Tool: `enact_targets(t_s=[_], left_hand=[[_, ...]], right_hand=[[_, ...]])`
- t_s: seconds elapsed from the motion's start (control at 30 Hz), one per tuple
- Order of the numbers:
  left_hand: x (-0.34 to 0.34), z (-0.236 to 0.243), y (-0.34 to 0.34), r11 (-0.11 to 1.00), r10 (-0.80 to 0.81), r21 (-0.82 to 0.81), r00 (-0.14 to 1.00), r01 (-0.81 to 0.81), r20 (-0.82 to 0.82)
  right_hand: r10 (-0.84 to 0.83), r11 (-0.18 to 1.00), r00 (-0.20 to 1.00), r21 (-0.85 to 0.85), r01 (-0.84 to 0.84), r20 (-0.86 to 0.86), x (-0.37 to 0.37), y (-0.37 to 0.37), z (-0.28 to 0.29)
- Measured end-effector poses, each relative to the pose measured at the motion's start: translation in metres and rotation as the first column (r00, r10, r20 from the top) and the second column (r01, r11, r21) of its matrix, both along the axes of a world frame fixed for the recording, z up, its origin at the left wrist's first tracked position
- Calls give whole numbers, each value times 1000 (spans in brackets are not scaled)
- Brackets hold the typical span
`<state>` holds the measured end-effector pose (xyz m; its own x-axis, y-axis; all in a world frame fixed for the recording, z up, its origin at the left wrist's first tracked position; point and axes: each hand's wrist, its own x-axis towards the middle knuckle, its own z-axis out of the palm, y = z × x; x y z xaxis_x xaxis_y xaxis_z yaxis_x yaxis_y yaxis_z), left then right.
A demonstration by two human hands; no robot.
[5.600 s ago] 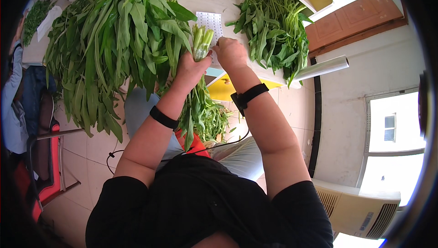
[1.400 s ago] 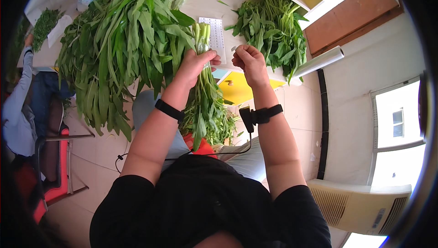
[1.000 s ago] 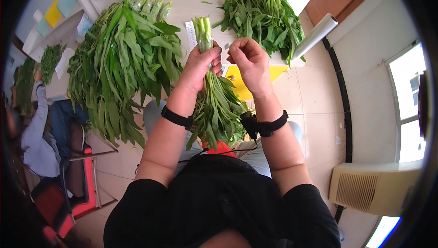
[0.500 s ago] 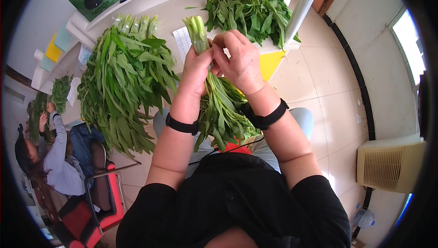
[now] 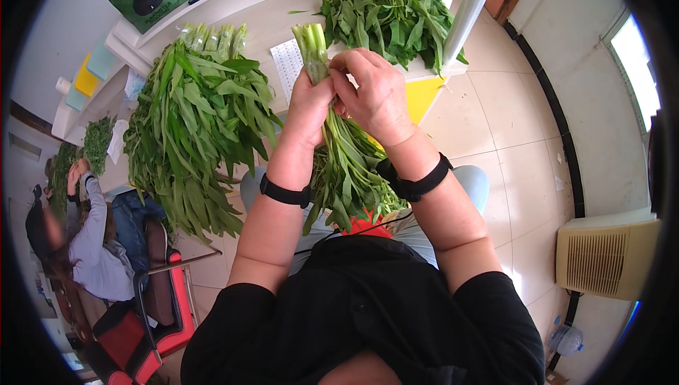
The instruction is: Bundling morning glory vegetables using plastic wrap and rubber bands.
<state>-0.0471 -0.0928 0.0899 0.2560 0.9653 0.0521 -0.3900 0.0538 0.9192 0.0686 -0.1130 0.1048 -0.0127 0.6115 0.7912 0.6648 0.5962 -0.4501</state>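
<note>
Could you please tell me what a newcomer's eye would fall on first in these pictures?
Probably the big heap of long-leaved greens, draped over the near edge of the table at left. Next, perhaps, the bunch in the left hand at centre, with the right hand at its stems. Beyond it to the right, another leafy pile lies beside a silvery roll.

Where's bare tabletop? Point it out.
Bare tabletop runs beyond the white sheet, between the wrapped bundles and loose greens, bar one stray leaf. Crowded: both sides, the right corner by the pale roll, around the held bundle.
</note>
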Motion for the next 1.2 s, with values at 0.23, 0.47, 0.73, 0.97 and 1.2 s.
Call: enact_targets(t_s=[0.23,0.47,0.73,0.97,1.2], left_hand=[[-6,-4,1,1000,-12,20,1000,13,-24],[-1,-10,4,996,85,-3,993,-85,77],[-5,-14,7,997,72,32,994,-75,83],[-8,-25,15,993,45,106,998,-49,46],[-10,-18,15,996,60,65,996,-64,68]], right_hand=[[23,999,999,-28,-22,47,-1,-3,-1],[46,998,998,-33,-45,30,-4,-13,-2],[56,998,992,-24,-54,116,-10,-29,1],[30,998,981,-59,-19,191,-17,-35,-5],[153,987,988,-61,-151,30,-7,-32,1]])
